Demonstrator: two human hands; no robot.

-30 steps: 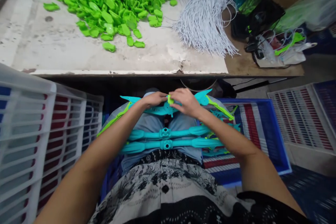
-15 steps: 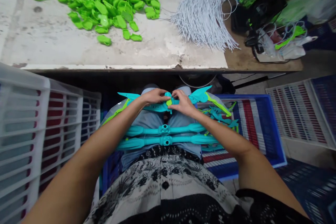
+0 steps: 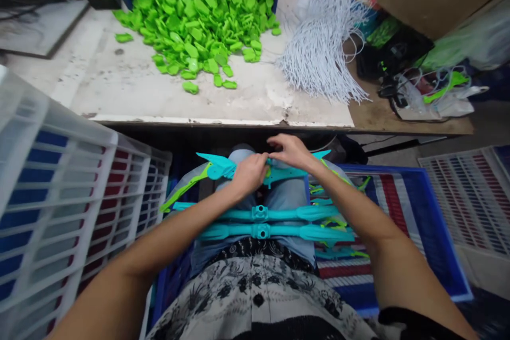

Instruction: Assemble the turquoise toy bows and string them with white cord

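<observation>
A teal toy bow [image 3: 221, 169] with lime-green tips lies crosswise over my knees, clear film-like material along its outer parts. My left hand [image 3: 250, 174] is closed around its middle, just left of a small lime-green piece [image 3: 268, 172]. From the right, my right hand [image 3: 292, 152] meets the left fingertips at the bow's top centre, its thumb pressed there and its fingers curled. Whether a small part sits between those fingertips is hidden. Two more teal bow bodies [image 3: 261, 213] [image 3: 262, 231] rest side by side across my lap, each with a round hole at its centre.
Ahead, a worktable [image 3: 135, 98] bears a heap of lime-green parts [image 3: 207, 26] and a bundle of white cords [image 3: 319, 48]. A white slatted crate [image 3: 115, 170] stands at my left. At my right, a blue-rimmed crate [image 3: 442, 234] holds several teal and green pieces.
The view has tilted up and shifted left, showing more table. My left hand has moved in over the bow's middle, largely covering the green piece. My right hand has lifted slightly, its fingers above the bow.
</observation>
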